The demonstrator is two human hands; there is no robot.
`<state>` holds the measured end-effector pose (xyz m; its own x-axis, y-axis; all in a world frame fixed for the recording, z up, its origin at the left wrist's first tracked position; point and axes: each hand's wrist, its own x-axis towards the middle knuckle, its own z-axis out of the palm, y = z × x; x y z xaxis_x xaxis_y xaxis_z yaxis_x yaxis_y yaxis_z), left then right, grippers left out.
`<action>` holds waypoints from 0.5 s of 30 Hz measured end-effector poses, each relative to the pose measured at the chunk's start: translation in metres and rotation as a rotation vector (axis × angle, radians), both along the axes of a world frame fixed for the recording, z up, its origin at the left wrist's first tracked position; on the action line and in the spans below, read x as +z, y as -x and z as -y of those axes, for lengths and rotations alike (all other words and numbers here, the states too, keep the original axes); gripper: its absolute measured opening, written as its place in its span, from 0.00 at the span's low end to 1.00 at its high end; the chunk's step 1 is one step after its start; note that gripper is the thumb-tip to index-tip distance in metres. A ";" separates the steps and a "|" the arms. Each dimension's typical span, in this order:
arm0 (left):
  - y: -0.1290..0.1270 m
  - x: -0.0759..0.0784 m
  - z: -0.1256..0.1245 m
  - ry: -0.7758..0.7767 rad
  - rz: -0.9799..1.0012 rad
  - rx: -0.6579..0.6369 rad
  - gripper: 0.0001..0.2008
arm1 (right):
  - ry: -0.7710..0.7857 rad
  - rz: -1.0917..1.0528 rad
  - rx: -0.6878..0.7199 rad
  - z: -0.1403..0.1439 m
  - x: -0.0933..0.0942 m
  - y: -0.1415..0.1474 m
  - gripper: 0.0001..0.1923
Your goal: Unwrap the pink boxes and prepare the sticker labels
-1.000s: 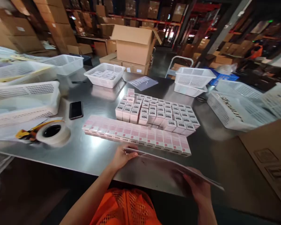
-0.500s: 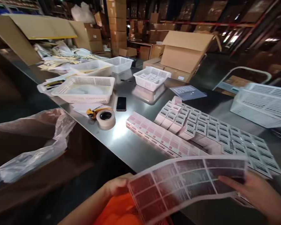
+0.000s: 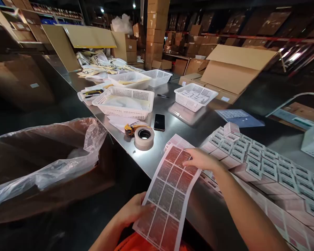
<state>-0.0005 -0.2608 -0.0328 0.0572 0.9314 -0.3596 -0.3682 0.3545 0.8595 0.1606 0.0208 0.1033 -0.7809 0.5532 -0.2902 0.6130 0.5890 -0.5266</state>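
A sheet of clear labels [image 3: 170, 188], marked off in a grid on a pale backing, slopes between my hands. My left hand [image 3: 132, 211] pinches its lower left edge, thumb on top. At the upper right corner my right hand [image 3: 200, 158] grips it, fingertips over the top labels. Beyond and under my right arm runs a row of small pink-and-white boxes [image 3: 264, 205] along the table. Behind that row stand several more small boxes [image 3: 253, 157] in close ranks, with one box [image 3: 231, 129] lying on top.
On the metal table lie a tape dispenser [image 3: 143, 138], a phone [image 3: 159, 122] and a pen [image 3: 163, 96]. White baskets [image 3: 125, 110] stand behind them; another basket [image 3: 195, 106] holds small items. A plastic-lined carton [image 3: 68, 170] is below the table's left edge.
The label sheet has turned from lying crosswise to pointing away from me. My right hand has swung leftward with its far end. The view has shifted left.
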 end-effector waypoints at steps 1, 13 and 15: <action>0.005 -0.001 0.001 -0.009 -0.062 0.019 0.27 | 0.010 -0.029 -0.015 -0.003 0.003 -0.001 0.21; 0.022 -0.011 -0.003 -0.155 -0.397 -0.074 0.16 | -0.138 -0.081 -0.301 0.035 -0.030 -0.047 0.19; 0.026 -0.008 0.003 -0.172 -0.413 -0.061 0.18 | -0.197 -0.185 -0.307 0.040 -0.033 -0.046 0.21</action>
